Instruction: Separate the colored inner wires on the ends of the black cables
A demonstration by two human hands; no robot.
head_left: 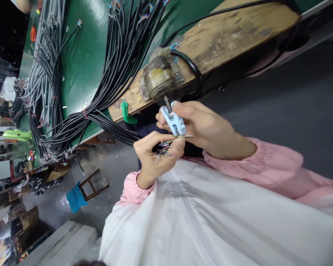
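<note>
While our left hand (151, 153) curls its fingers closed around black cables (115, 130), with coloured wire ends (164, 147) splaying out, our right hand (204, 123) pinches a light-blue peg-like tool (174, 122) between thumb and fingers, just above the left fingertips. Item: one dark metal piece (168, 104) beside the tool (we cannot tell whether it belongs). Item: one mesh-covered device (158, 78) on a wooden board (224, 40). Item: one green clamp (127, 113), near the board's end. Item: one green bench (84, 51), bearing further cables.
</note>
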